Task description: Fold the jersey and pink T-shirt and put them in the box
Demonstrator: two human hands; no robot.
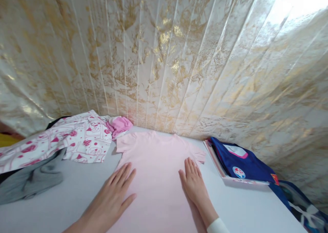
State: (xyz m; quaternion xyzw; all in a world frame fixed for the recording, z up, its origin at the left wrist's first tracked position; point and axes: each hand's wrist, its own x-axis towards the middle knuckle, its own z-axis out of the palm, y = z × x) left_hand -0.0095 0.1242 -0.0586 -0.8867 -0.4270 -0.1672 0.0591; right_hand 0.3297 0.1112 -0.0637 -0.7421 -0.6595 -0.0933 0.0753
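Observation:
A pale pink short-sleeved T-shirt [159, 171] is spread flat on the white table, its neck and sleeves toward the wall and its lower part running out of view at the bottom. On its left side rests my left hand [115, 192], palm down with the fingers stretched out and the thumb apart. My right hand [193, 183] lies flat along the shirt's right side, below the sleeve, fingers extended. Neither hand grips the cloth.
To the left are white clothes with a pink print [89, 140], a grey garment [38, 178] and a folded pink cloth [120, 125]. A stack topped by a folded navy garment [246, 168] sits at right on the white table [235, 205]. A gold-patterned wall covering [164, 55] rises behind.

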